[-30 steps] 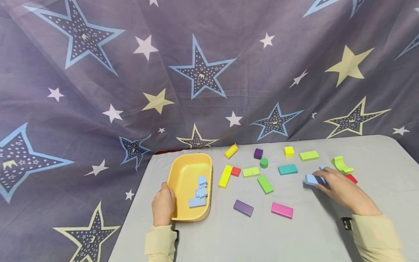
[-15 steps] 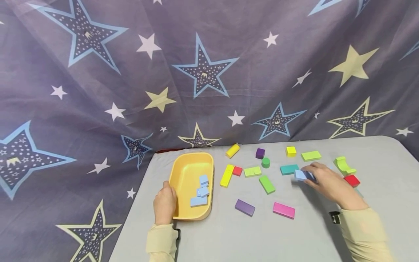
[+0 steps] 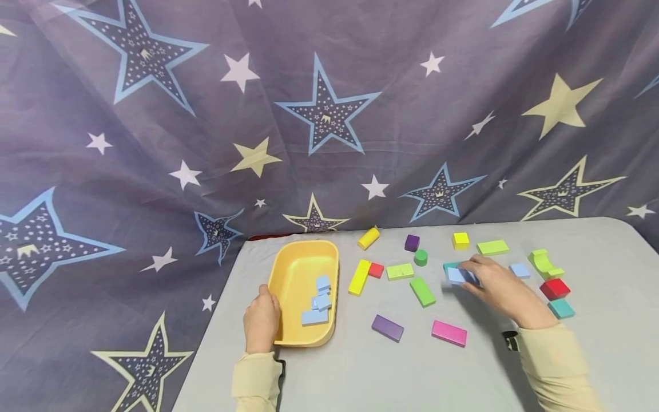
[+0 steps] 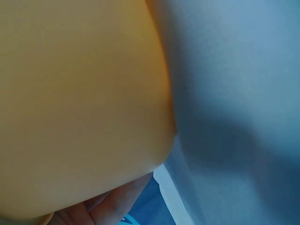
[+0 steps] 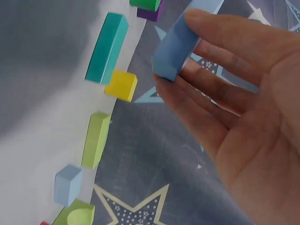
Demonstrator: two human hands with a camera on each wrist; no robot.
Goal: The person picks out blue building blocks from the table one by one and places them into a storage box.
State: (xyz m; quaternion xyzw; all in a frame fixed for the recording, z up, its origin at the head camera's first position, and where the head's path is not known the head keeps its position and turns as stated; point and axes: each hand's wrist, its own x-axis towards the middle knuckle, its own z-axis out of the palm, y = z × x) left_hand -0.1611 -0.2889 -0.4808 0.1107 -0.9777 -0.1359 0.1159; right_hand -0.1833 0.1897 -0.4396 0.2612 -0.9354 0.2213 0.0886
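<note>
My left hand grips the left rim of a yellow tray; in the left wrist view the tray's wall hides most of the fingers. Several light blue blocks lie at the tray's right side. In my right hand a light blue rectangular block is pinched between thumb and fingers. The right wrist view shows this blue block raised off the table. From the head it partly covers a teal block. A smaller light blue block lies to the right of that hand.
Around the table lie a purple block, a pink block, a green block, a yellow cylinder, a red block and a lime curved block. A star-patterned cloth hangs behind the table.
My right hand has moved left with the blue block, uncovering the small light blue block, the red block and a teal block on the right. The left hand keeps its grip on the tray.
</note>
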